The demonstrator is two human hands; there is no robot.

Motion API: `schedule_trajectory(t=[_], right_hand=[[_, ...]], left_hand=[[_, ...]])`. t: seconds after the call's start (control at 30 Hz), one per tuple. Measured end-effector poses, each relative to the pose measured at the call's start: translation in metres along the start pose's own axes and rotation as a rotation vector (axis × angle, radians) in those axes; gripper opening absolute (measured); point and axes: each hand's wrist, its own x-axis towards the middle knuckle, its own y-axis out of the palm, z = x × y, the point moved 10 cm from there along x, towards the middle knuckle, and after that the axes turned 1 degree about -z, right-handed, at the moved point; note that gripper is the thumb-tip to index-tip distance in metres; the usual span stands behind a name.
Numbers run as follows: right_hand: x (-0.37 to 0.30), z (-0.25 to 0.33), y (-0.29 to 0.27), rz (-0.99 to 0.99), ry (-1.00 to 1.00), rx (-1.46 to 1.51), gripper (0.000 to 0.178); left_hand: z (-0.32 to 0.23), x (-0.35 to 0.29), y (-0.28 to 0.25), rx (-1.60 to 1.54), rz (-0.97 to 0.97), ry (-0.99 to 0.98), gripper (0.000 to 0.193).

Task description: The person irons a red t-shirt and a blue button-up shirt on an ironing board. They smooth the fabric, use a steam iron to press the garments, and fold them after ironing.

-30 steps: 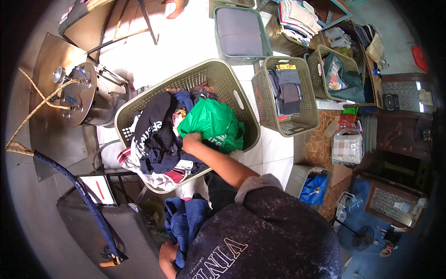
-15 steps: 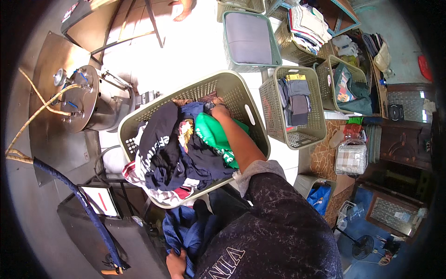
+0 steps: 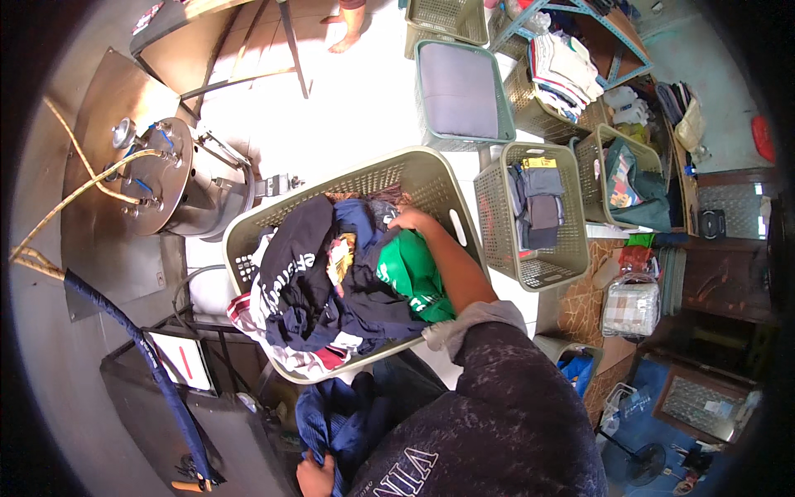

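A large olive-green plastic basket holds a tangled heap of clothes. My right hand reaches deep into its far right part, fingers closed on a dark grey garment. Just below that wrist lies a bright green garment with white lettering. A black garment with white print and a dark navy one cover much of the pile. At the lower edge, my left hand grips a blue ribbed garment, which hangs against my body, outside the basket.
To the right stand a basket of folded dark clothes and one with green cloth. Beyond them is a bin topped with grey fabric. A metal boiler tank with hoses is at left. Another person's bare foot shows at the top.
My right hand has shifted slightly within the basket, and more dark grey cloth shows beside it. The green garment has slumped below the wrist. My left hand still holds the blue garment; the whole view has shifted.
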Motion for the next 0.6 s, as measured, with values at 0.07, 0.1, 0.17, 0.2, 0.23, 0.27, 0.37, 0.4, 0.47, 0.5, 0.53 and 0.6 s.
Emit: schedule_trajectory(t=[0.07, 0.1, 0.17, 0.2, 0.23, 0.27, 0.37, 0.4, 0.47, 0.5, 0.53, 0.6], right_hand=[[-0.067, 0.022, -0.046, -0.049, -0.083, 0.156, 0.085], [-0.105, 0.042, -0.080, -0.119, -0.137, 0.235, 0.079], [-0.200, 0.085, -0.151, -0.234, -0.271, 0.528, 0.057], [-0.233, 0.087, -0.167, -0.229, -0.302, 0.571, 0.058], [-0.256, 0.095, -0.172, -0.205, -0.342, 0.613, 0.059], [-0.283, 0.109, -0.174, -0.255, -0.381, 0.534, 0.060], [-0.373, 0.188, -0.152, -0.446, -0.588, 0.363, 0.061], [-0.371, 0.195, -0.121, -0.469, -0.548, 0.284, 0.052], [-0.355, 0.223, -0.054, -0.368, -0.463, 0.322, 0.052], [-0.323, 0.224, -0.004, -0.373, -0.513, 0.250, 0.063], [-0.301, 0.224, 0.044, -0.474, -0.745, 0.254, 0.078], [-0.268, 0.232, 0.115, 0.071, -0.594, 0.087, 0.084]], left_hand=[[0.005, 0.001, -0.004, 0.004, -0.006, -0.034, 0.037], [0.010, -0.003, -0.006, -0.009, -0.016, -0.062, 0.036], [0.005, -0.002, -0.015, -0.055, -0.034, -0.014, 0.044], [0.004, 0.003, -0.017, -0.067, -0.048, 0.026, 0.043], [0.005, 0.003, -0.016, -0.081, -0.064, 0.048, 0.043], [0.008, 0.004, -0.015, -0.125, -0.056, 0.036, 0.040], [-0.005, 0.006, -0.023, -0.174, 0.035, 0.041, 0.037], [-0.003, 0.007, -0.021, -0.139, 0.066, 0.017, 0.035], [0.000, 0.015, -0.014, -0.092, 0.046, 0.071, 0.036], [-0.003, 0.017, -0.012, -0.056, 0.042, 0.107, 0.037], [-0.010, 0.015, -0.013, -0.023, 0.047, 0.121, 0.038], [-0.014, 0.012, -0.015, 0.026, 0.035, 0.109, 0.039]])
